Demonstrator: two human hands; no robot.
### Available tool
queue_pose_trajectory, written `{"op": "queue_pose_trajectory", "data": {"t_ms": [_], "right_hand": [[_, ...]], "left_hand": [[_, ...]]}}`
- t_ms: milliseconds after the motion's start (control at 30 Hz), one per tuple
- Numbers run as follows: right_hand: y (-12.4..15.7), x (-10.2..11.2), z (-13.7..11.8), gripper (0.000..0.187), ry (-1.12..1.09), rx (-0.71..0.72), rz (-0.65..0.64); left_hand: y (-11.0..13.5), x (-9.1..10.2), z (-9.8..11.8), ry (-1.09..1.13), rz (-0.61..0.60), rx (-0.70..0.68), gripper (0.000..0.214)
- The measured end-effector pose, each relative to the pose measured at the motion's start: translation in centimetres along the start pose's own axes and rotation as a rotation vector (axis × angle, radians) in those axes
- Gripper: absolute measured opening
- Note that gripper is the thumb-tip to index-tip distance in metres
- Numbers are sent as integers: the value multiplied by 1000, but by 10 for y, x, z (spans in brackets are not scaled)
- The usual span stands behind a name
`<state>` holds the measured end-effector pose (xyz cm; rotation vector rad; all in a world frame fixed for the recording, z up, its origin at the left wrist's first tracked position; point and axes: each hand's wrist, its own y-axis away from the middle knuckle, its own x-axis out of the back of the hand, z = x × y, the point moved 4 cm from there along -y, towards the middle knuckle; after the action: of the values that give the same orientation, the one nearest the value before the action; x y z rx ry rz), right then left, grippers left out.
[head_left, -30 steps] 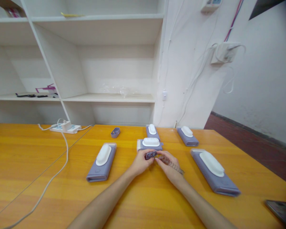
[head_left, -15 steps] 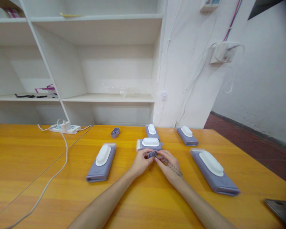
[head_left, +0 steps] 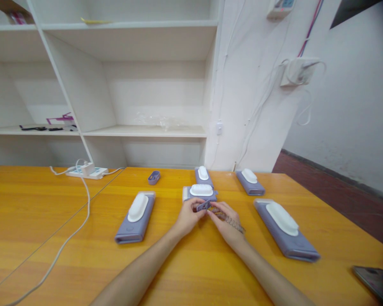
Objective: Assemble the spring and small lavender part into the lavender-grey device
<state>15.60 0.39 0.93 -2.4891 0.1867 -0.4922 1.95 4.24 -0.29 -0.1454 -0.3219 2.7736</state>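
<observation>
The left grip point(head_left: 187, 217) pinches a small purple piece point(head_left: 203, 206) with its fingertips. The right grip point(head_left: 226, 222) meets it there, fingers closed on a coil point(head_left: 232, 222) that runs back along that hand. Both are held just above the middle of the surface point(head_left: 35, 204), well away from every edge.

This looks like small, fiddly work, so I think it goes best with both pinches firm and the wrists kept low and steady. Then the piece cannot slip or roll off.

A purple box point(head_left: 200, 192) with a white top sits just behind the fingers, toward the far edge — there is little room that way. A left box point(head_left: 135, 212) and a right box point(head_left: 285, 229) lie to each side, each well apart from the hands. The near side, under the arms, is the widest bare spot for moving.

A phone point(head_left: 375, 280) lies at the near right corner. A white cord point(head_left: 83, 212) runs across the left part, far from the hands.
</observation>
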Motion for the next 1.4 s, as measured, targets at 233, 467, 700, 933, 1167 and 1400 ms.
{"op": "queue_pose_trajectory", "data": {"t_ms": [233,467,700,933,1167,1400], "right_hand": [[-1,1,-4,21,43,21,21],[0,2,-7,22,44,24,14],[-2,3,-12,22,56,45,-13],[-2,2,-7,23,72,8,-4],[-2,2,-4,29,18,-25,-12],[-1,0,-5,29,88,11,-34]], "left_hand": [[2,-6,17,-81,-85,-105,32],[9,-14,29,-214,-152,-151,28],[8,-12,25,-243,-154,-147,24],[9,-10,12,-92,-83,-78,30],[9,-15,21,-146,-113,-111,27],[9,-10,15,-69,-32,-81,39]]}}
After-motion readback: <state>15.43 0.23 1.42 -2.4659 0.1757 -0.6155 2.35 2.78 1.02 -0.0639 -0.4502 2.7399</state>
